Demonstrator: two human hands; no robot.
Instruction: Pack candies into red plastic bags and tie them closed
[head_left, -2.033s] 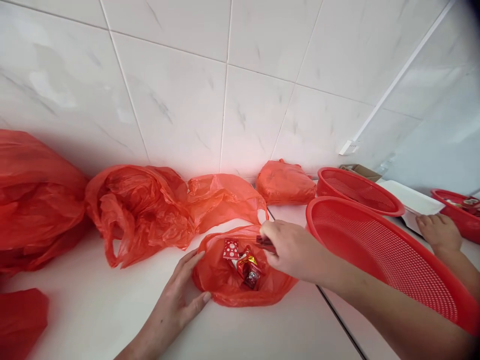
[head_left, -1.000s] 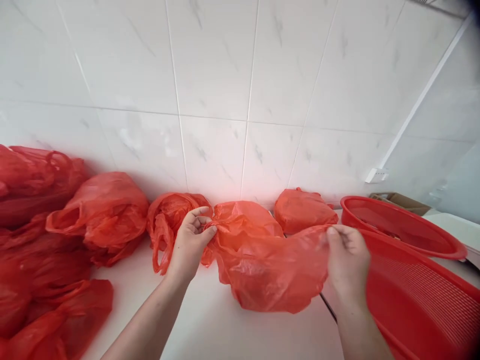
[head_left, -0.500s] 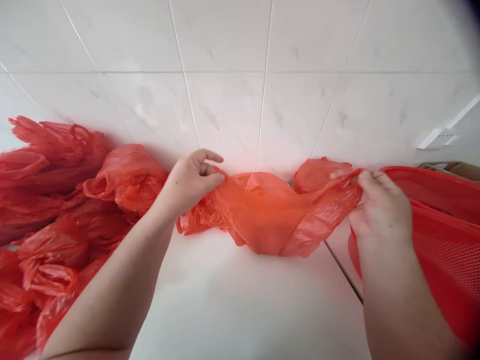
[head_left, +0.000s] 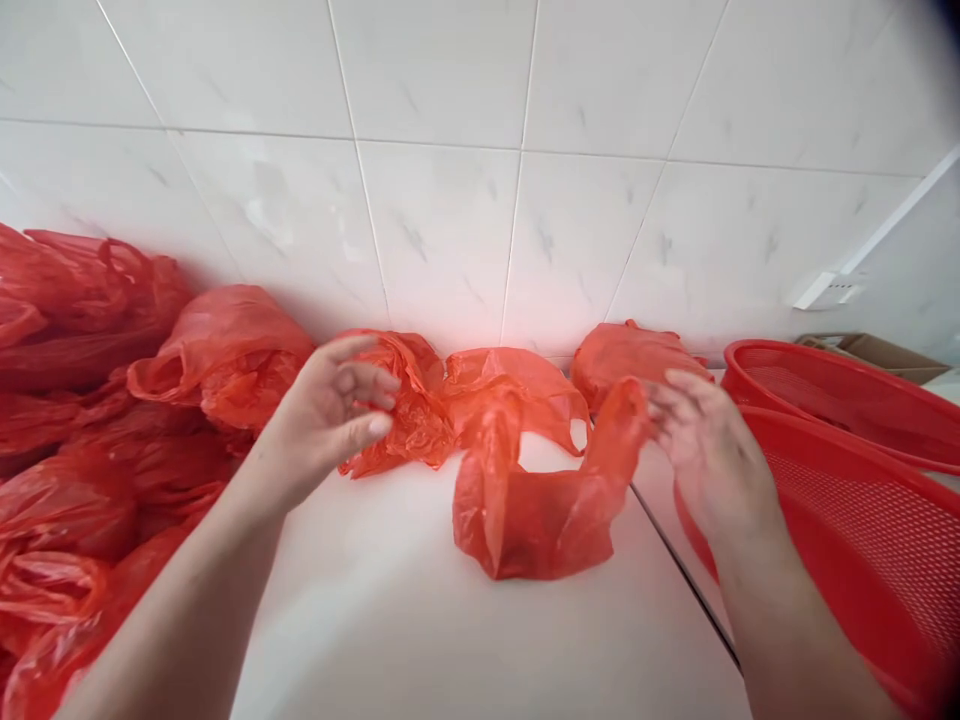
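The red plastic bag [head_left: 544, 525] in front of me stands on the white tabletop [head_left: 450, 645], its two handles upright. A dark patch shows through its front, but I can't make out what is inside. My right hand [head_left: 709, 450] is by the right handle, fingers loosely spread and blurred; I can't tell whether the fingertips have hold of the plastic. My left hand [head_left: 330, 420] is half open, well apart from that bag, with nothing visible in its grasp, and covers part of a crumpled red bag [head_left: 420, 425] behind it.

The heap of red bags [head_left: 97, 480] is cut off by the left edge and partly hidden by my left forearm, so I can't count them. My right forearm covers part of the near red mesh basket [head_left: 862, 510], which, like the far red mesh basket [head_left: 840, 385], runs out of view. A cardboard box [head_left: 892, 352] shows only in part behind them.

White tabletop stretches from my left forearm to the dark seam [head_left: 686, 575] right of the bag. Toward the tiled wall [head_left: 435, 210], a slack red bag [head_left: 517, 370] lies close behind the handles, narrowing the room there.
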